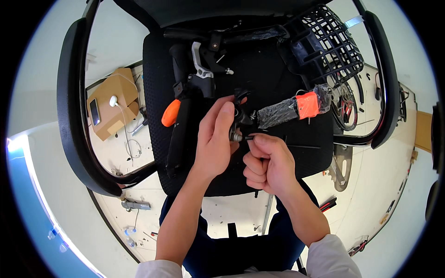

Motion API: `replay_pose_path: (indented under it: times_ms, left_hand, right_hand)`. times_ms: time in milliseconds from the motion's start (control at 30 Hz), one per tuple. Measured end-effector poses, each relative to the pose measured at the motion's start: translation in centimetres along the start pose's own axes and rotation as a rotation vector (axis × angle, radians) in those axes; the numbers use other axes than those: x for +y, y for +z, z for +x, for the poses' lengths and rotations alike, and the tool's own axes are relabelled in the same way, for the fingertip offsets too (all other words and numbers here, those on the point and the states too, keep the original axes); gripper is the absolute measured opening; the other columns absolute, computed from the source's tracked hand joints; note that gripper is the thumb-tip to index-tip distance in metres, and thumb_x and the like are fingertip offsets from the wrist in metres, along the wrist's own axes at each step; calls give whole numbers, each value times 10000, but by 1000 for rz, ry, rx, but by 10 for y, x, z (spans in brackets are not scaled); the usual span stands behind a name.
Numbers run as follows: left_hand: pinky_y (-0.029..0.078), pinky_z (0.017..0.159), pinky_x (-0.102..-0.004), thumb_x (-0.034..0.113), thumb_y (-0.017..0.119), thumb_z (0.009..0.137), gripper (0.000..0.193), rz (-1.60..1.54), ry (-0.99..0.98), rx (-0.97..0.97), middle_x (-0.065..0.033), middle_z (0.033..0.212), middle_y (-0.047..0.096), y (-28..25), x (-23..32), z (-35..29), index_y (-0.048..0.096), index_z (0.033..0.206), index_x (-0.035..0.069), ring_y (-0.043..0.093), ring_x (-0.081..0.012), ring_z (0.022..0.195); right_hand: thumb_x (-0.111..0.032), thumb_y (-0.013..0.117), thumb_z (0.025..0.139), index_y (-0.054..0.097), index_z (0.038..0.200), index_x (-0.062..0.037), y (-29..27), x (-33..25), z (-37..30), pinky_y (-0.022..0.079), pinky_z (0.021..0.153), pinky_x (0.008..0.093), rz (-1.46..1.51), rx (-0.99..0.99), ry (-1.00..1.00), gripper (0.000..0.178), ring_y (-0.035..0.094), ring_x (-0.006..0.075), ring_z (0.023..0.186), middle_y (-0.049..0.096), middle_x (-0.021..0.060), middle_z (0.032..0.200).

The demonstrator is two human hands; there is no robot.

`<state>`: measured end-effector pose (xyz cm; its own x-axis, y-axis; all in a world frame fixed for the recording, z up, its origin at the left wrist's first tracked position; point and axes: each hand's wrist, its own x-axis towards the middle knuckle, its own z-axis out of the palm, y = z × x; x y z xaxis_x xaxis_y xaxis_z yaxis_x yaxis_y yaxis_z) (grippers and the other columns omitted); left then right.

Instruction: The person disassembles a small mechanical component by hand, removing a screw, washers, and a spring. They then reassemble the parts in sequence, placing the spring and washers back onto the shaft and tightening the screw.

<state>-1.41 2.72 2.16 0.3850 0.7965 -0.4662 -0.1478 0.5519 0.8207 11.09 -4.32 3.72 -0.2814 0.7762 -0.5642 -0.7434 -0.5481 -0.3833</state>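
Over the black chair seat (296, 160), my left hand (214, 136) is closed around a small black bicycle part with a silver round end (235, 137); the fingers hide much of it, so its exact kind does not show. Close on its right, my right hand (272, 162) pinches a thin dark rod (250, 137), perhaps a hex key, with its tip by the silver end. Beyond my left hand lies a silver and black brake lever (201, 69). To the right of the held part rests a plastic-wrapped black piece with an orange band (308, 105).
A black plastic basket (324, 44) stands at the seat's far right. An orange-ended black tool (171, 113) lies on the left. Armrests (76, 106) flank the seat. On the floor are a cardboard box (116, 102) with a phone (94, 112) and a spoked wheel (345, 106).
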Motion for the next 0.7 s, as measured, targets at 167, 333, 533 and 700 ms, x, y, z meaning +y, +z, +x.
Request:
replay_pose_path:
  times_ms: [167, 333, 533, 700]
  left_hand:
    - [272, 458, -197, 297, 433, 1000, 371, 91, 175, 81, 59, 645, 452, 6, -6, 0, 533, 1210, 9, 370, -8, 538]
    - [302, 480, -219, 224, 447, 976, 366, 293, 407, 101, 26, 636, 485, -4, -17, 2, 493, 1244, -22, 410, -39, 548]
    - [354, 489, -247, 176, 475, 958, 400, 526, 569, 106, -35, 609, 523, -12, -22, 0, 430, 1292, -38, 465, -86, 523]
    - [399, 508, -251, 162, 502, 950, 415, 506, 546, 65, -62, 645, 560, -12, -23, -2, 418, 1300, -45, 509, -108, 539]
  right_hand:
    - [-306, 400, 969, 269, 667, -149, 4, -1, -1, 85, 332, 241, -56, 47, 5, 365, 124, 52, 365, 174, -39, 482]
    - [-290, 435, 969, 290, 674, -142, 0, 0, -1, 100, 337, 237, 25, -11, 77, 360, 142, 50, 377, 178, -46, 495]
    - [-299, 437, 974, 291, 672, -156, 1, 4, -2, 93, 333, 237, 16, 49, 112, 364, 136, 45, 376, 176, -58, 500]
    - [-305, 441, 977, 297, 676, -159, -4, -2, -2, 83, 335, 234, 51, 54, 210, 364, 133, 40, 377, 180, -61, 500]
